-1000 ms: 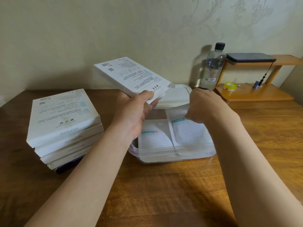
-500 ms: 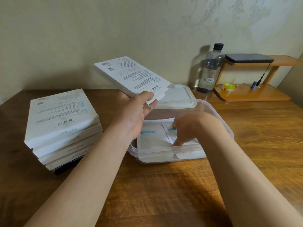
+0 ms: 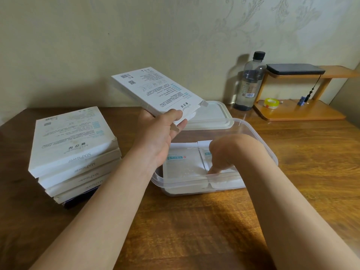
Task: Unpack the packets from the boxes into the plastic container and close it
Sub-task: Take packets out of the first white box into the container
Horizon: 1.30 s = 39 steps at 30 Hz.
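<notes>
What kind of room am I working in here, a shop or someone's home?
Most likely a home, though that is a guess. A wooden table stands against patterned wallpaper, and a small wooden shelf holds a tape roll, with a water bottle beside it.

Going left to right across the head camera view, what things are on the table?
Stack of boxes → plastic container → bottle → tape roll
</notes>
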Each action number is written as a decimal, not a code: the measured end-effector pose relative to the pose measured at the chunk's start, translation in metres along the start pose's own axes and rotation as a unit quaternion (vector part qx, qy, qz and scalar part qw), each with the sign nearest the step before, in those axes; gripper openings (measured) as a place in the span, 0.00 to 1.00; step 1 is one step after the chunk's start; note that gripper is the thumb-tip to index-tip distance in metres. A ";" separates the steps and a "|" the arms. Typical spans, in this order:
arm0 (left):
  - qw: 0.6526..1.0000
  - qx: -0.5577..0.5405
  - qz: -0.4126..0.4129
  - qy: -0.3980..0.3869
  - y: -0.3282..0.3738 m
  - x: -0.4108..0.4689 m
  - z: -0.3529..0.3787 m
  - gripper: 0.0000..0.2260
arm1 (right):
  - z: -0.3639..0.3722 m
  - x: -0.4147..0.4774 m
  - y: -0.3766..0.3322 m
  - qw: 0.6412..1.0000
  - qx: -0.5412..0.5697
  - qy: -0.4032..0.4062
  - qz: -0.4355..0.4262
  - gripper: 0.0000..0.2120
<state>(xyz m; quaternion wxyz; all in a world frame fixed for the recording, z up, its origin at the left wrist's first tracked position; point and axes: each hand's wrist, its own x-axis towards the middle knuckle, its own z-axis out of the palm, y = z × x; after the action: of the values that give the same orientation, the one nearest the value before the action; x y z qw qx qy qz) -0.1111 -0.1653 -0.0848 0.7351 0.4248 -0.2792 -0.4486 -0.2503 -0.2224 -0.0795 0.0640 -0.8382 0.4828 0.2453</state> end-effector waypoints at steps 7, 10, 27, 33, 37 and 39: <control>1.000 0.000 0.000 -0.005 0.001 -0.001 0.000 0.21 | 0.000 0.000 0.001 1.000 0.003 -0.003 -0.002 0.22; 1.000 0.002 -0.003 -0.007 0.000 0.000 0.000 0.21 | -0.002 -0.003 0.003 1.000 -0.003 -0.002 -0.001 0.24; 0.999 -0.022 -0.021 -0.032 0.001 -0.001 0.000 0.21 | 0.003 0.006 0.003 1.000 -0.023 -0.006 -0.005 0.24; 0.983 -0.135 -0.103 -0.064 0.009 -0.001 -0.003 0.18 | -0.013 -0.009 0.024 0.989 0.133 0.058 0.011 0.27; 0.973 -0.171 -0.124 -0.096 0.020 -0.005 -0.002 0.25 | -0.028 -0.010 0.050 0.887 0.393 0.240 0.037 0.13; 0.969 -0.174 -0.130 -0.121 0.026 -0.011 0.002 0.26 | -0.033 -0.022 0.062 0.778 0.553 0.297 0.024 0.13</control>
<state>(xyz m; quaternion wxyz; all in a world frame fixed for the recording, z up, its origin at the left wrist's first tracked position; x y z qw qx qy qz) -0.1068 -0.1500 -0.0609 0.6938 0.2656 -0.2267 -0.6299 -0.3001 -0.2494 -0.0328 0.3640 -0.6782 0.5505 -0.3234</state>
